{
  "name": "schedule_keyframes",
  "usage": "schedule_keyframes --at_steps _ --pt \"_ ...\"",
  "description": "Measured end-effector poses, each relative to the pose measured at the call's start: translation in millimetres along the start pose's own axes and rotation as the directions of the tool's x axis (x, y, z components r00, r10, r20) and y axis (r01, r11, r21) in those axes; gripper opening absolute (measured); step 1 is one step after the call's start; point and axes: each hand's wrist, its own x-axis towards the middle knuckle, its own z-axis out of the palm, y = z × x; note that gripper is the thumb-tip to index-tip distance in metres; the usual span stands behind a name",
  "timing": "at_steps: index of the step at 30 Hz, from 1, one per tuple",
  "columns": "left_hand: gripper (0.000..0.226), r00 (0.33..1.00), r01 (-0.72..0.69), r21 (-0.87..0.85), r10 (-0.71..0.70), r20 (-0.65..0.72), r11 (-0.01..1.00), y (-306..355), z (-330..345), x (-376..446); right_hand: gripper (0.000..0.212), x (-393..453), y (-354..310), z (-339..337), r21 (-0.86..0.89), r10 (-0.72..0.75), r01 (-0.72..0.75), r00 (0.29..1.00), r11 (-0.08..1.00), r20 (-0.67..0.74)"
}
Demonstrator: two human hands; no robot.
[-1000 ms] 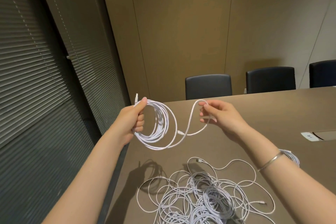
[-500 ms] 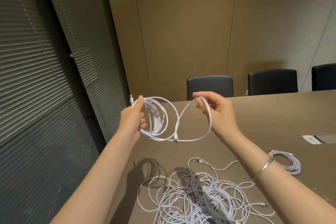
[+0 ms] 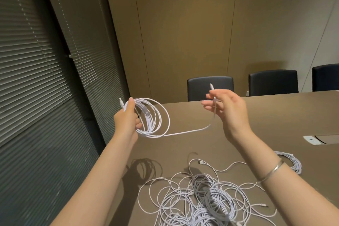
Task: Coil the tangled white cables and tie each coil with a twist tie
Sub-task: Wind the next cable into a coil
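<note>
My left hand (image 3: 128, 121) grips the white coil (image 3: 152, 117), held upright above the surface (image 3: 275, 115), loops facing me. Its loose tail (image 3: 187, 131) runs rightward, then bends up to my right hand (image 3: 227, 108), whose fingers (image 3: 211, 103) pinch it near the end, plug (image 3: 211, 86) pointing up. The tangled pile (image 3: 207, 202) lies below, cut off at the frame's bottom. My right forearm partly hides a finished coil (image 3: 293, 161).
</note>
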Motion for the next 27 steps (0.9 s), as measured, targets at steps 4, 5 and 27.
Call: schedule_keyframes --at_steps 4,5,27 --pt "0.022 0.988 0.033 0.069 -0.043 0.149 0.997 2 2 -3 0.019 -7 -2 3 -0.199 -0.056 0.143 0.920 0.969 0.388" --pt "0.027 0.980 0.052 0.091 -0.068 0.186 0.995 2 3 -4 0.022 -8 -3 4 -0.211 -0.055 0.169 0.885 0.963 0.462" --pt "0.044 0.542 0.483 0.240 -0.503 0.674 0.842 -17 36 -51 0.027 -21 1 29 -0.283 0.020 0.224 0.751 0.933 0.660"
